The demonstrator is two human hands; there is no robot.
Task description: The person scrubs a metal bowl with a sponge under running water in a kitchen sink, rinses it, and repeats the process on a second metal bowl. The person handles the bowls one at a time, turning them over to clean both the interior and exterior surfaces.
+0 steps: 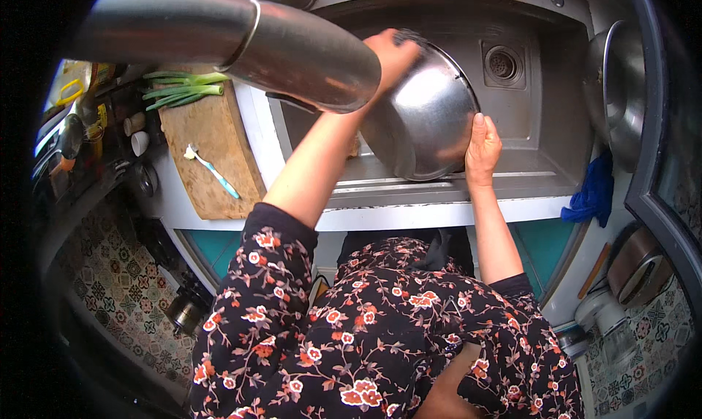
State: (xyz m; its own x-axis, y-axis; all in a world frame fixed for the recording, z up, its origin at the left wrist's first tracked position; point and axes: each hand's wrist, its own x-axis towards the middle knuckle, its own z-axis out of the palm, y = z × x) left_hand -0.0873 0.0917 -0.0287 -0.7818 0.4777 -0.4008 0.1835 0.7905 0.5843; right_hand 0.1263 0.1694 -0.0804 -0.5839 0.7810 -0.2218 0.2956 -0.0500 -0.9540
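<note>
A large steel basin (433,112) is tilted on its side over the stainless steel sink (565,106). My right hand (483,150) grips its rim on the right, the thumb lying on the outer wall. At the upper rim my left hand (394,57), blurred, presses a dark scouring pad (408,35) against the metal; its fingers are partly hidden. A thick metal cylinder (307,49) in the foreground covers part of my left forearm. The sink drain (503,66) shows to the right of the basin.
Left of the sink, a wooden cutting board (214,139) holds green onion stalks (186,92) and a blue-and-white toothbrush-like brush (214,172). A blue cloth (595,191) hangs over the right counter edge. Another steel bowl (625,90) leans near the dark frame (652,134) at right.
</note>
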